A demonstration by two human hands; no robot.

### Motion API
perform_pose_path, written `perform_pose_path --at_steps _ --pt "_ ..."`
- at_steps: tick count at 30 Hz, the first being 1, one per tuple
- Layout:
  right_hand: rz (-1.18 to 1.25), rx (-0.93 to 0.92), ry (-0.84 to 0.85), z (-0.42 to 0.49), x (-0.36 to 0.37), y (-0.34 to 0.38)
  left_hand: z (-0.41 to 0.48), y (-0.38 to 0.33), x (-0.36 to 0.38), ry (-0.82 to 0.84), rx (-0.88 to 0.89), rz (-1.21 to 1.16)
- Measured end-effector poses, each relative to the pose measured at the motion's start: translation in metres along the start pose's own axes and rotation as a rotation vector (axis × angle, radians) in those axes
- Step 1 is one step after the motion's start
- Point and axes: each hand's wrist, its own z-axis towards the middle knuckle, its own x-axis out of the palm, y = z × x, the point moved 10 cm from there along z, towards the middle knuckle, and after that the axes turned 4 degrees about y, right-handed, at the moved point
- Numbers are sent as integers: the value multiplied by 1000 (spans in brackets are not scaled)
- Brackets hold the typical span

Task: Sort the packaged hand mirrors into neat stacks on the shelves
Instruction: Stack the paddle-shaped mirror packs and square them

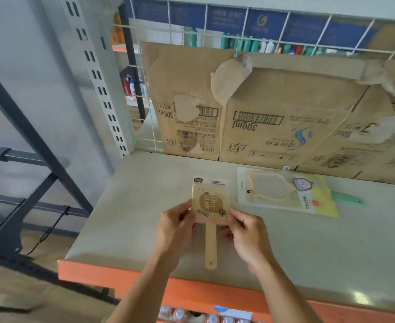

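Packaged hand mirror [211, 203] is pinched at its side edges by the left hand [173, 227] and right hand [245, 231] over the shelf [145, 194], handle pointing toward the person; a yellow package [285, 192] lies flat rightward.

Mirrors on the shelf [145, 217]
A hand mirror [210, 203] sits between the left hand [174, 227] and right hand [247, 234]; a packaged mirror [285, 192] lies to its right, cardboard [273, 108] upright behind.

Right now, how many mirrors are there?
2: tan mirror in left hand and right hand, yellow mirror on the shelf. Green handle under it may be a third.
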Motion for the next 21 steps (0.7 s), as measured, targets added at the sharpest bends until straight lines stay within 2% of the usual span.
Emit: perform_pose_path --at_steps 8,21 --pt "113 -33 -56 -15 -29 -1 -7 -6 27 35 -9 -64" --pt "261 -4 -188 -44 -166 -14 -36 -33 154 131 -8 -100"
